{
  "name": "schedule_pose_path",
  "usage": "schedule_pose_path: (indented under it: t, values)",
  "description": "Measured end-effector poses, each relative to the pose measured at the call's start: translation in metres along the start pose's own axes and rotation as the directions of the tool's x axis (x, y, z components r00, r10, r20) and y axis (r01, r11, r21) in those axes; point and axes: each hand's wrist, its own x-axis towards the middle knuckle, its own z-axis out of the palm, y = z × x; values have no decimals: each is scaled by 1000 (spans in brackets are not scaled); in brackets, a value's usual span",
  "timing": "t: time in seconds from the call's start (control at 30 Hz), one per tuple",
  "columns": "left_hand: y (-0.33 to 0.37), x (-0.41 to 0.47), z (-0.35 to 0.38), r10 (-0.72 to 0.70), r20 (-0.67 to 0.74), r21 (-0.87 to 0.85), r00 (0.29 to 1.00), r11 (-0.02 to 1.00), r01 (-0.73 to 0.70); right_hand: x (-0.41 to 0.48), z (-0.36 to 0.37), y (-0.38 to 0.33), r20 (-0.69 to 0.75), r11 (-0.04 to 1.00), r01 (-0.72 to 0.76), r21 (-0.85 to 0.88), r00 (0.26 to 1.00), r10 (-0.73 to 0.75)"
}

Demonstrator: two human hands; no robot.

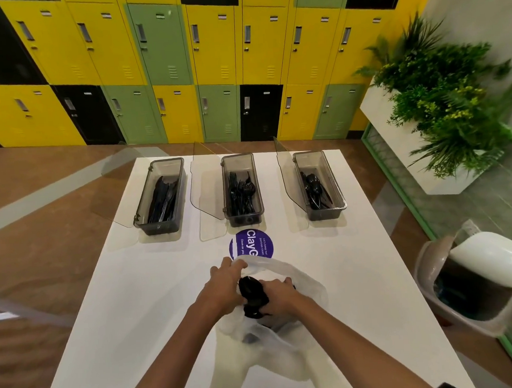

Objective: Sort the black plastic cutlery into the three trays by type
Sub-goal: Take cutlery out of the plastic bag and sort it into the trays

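Note:
Three clear trays with open lids stand across the far side of the white table point(135, 306). The left tray point(161, 196) holds black knives, the middle tray point(242, 189) black forks, the right tray point(320, 185) black spoons. Near me lies a translucent white plastic bag point(302, 281). My left hand point(226, 285) grips the bag's rim and holds it open. My right hand point(280, 295) grips a bunch of black cutlery point(252, 296) at the bag's mouth. Spoon bowls show at the bunch's top; the rest is hidden by my fingers and the bag.
A round purple sticker point(251, 243) lies on the table between the bag and the middle tray. A swing-lid waste bin point(476, 282) stands on the floor to the right. A planter with green plants point(435, 108) and a wall of lockers point(210, 61) stand beyond.

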Motion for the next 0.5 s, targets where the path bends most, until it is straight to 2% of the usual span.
schedule_pose_path:
  t: [0.17, 0.33, 0.5]
  values:
    - [-5, 1, -3, 20, -27, -38, 999, 999, -21, -13, -17, 5, 35, 983, 8, 185, 999, -14]
    - [-7, -2, -10, 83, -119, 96, 989, 993, -72, -21, -29, 12, 106, 953, -21, 303, 994, -11]
    - [-11, 1, -13, 95, -177, 219, 980, 974, -55, -34, -39, 19, 53, 859, 32, 511, 996, -68]
